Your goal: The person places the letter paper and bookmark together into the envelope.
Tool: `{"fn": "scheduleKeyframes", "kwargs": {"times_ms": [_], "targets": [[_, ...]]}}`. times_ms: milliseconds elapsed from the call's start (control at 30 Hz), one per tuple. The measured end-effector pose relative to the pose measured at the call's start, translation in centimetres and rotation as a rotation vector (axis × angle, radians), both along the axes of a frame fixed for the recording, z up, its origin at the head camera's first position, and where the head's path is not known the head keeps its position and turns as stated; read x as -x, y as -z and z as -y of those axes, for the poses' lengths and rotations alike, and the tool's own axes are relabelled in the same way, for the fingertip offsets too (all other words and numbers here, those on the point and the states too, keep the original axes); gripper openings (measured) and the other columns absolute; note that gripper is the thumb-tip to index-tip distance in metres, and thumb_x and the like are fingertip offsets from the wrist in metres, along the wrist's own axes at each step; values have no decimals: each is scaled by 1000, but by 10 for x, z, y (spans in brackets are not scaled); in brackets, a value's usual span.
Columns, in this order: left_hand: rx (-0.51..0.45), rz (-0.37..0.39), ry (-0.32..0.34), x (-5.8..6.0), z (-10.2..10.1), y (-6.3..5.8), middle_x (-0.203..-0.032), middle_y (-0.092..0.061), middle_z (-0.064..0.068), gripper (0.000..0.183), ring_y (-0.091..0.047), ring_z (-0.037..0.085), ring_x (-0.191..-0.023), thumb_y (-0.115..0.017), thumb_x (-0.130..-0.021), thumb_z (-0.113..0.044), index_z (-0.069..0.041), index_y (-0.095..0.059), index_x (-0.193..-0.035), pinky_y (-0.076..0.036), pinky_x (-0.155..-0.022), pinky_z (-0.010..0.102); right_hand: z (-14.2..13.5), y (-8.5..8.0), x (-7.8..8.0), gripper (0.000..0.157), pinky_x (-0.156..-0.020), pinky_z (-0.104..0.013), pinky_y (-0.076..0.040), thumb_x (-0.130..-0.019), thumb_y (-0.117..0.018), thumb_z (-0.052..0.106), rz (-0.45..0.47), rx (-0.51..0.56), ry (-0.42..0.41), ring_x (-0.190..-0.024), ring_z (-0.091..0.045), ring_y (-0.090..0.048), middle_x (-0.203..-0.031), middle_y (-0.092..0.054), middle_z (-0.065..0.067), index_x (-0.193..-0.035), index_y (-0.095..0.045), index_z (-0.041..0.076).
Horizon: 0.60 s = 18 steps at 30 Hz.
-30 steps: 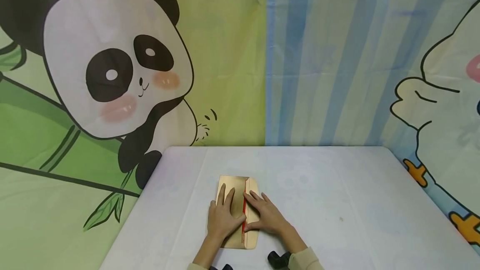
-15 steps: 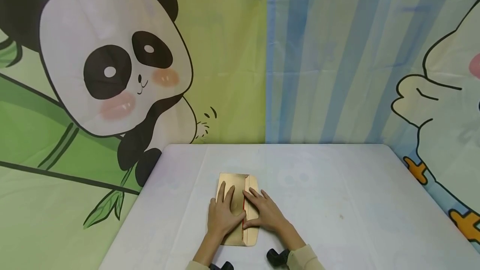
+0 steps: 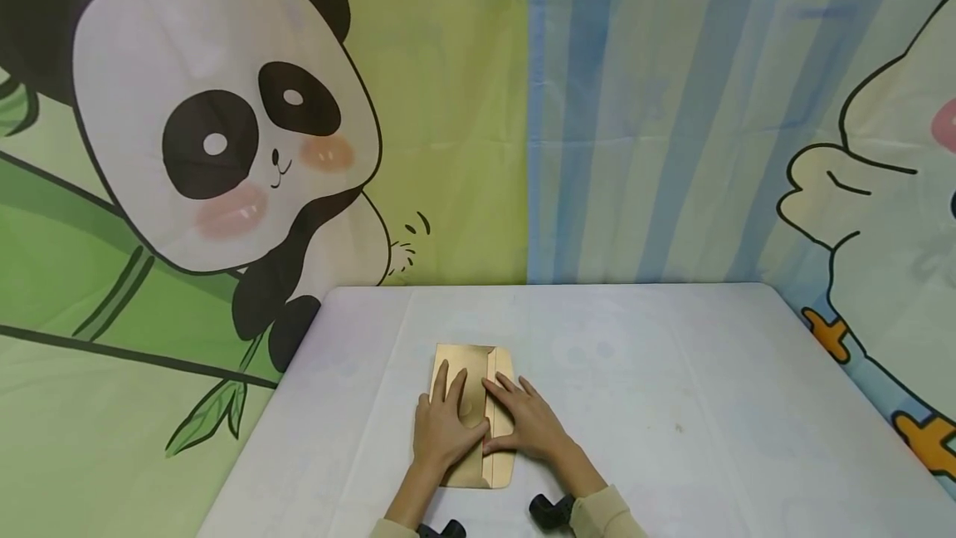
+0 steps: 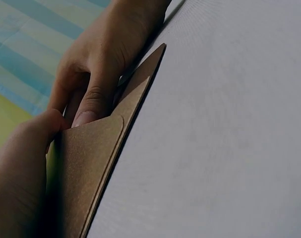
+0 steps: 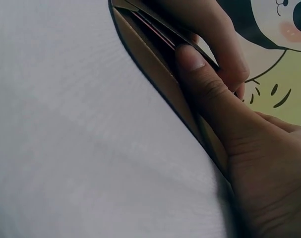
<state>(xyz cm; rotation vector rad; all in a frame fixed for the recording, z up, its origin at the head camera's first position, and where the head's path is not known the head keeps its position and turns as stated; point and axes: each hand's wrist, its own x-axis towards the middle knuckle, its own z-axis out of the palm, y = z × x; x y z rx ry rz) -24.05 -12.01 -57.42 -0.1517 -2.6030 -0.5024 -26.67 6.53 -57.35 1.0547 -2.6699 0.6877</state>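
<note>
A gold-brown paper envelope (image 3: 470,471) lies lengthwise on the table, its open side and flap (image 3: 502,471) to the right. My left hand (image 3: 441,434) rests on it with fingers spread and the thumb at the pocket's edge. At the open side, my right hand (image 3: 532,426) touches with extended fingers and thumb; in the left wrist view its thumb (image 4: 88,116) reaches into the pocket's mouth. Inside the mouth, the right wrist view shows the thin pinkish-red edge of flat sheets (image 5: 157,33). What kind of sheets these are is hidden.
The white-covered table (image 3: 635,388) stretches away on both sides and behind. Black wrist-worn devices (image 3: 551,511) sit by the sleeves near the front edge. A printed curtain with a panda (image 3: 224,106) hangs behind.
The red strip along the envelope's opening has sunk into the pocket and hardly shows from above. Both hands have stayed nearly in place; the head view has shifted slightly.
</note>
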Motion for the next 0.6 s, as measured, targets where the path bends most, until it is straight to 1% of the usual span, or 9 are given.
{"fn": "scheduleKeyframes", "kwargs": {"times_ms": [133, 233, 300, 367, 500, 600], "targets": [[10, -2, -6, -1, 0, 0, -147, -31, 9, 84, -35, 19, -62, -64, -59, -58, -21, -50, -133, -33, -60, 31, 0, -1, -1, 105, -107, -45, -18, -61, -60, 74, 11, 11, -8, -133, -20, -29, -144, -37, -9, -144, -34, 16], [28, 2, -18, -1, 0, 1, -147, -30, 8, 85, -37, 22, -64, -63, -59, -61, -22, -50, -134, -33, -61, 32, 0, -2, -2, 104, -107, -47, -18, -61, -62, 71, 35, 30, -23, -134, -22, -29, -144, -36, -10, -144, -33, 16], [33, 4, -23, -1, 0, 0, -148, -30, 8, 85, -41, 26, -73, -63, -59, -62, -22, -50, -134, -35, -66, 35, -1, -4, -3, 102, -107, -48, -18, -62, -65, 68, 60, 55, -40, -134, -24, -28, -144, -36, -11, -144, -33, 16], [39, 4, -22, -2, 0, 1, -147, -30, 9, 86, -44, 31, -85, -63, -60, -64, -22, -50, -134, -35, -71, 39, -2, -4, -4, 101, -107, -48, -17, -63, -67, 64, 89, 85, -61, -135, -26, -26, -145, -35, -10, -144, -33, 14], [49, 1, -15, -2, 1, 2, -144, -34, 13, 85, -40, 39, -110, -63, -60, -64, -20, -52, -132, -32, -82, 48, -6, -4, -6, 98, -105, -50, -21, -65, -69, 60, 147, 123, -79, -136, -29, -20, -146, -33, -8, -143, -35, 11], [57, 3, -13, -2, 2, 4, -141, -38, 16, 85, -37, 41, -118, -62, -60, -65, -18, -54, -130, -29, -89, 52, -10, -3, -8, 97, -103, -51, -25, -66, -69, 59, 183, 138, -62, -137, -30, -19, -148, -30, -10, -143, -35, 11]]}}
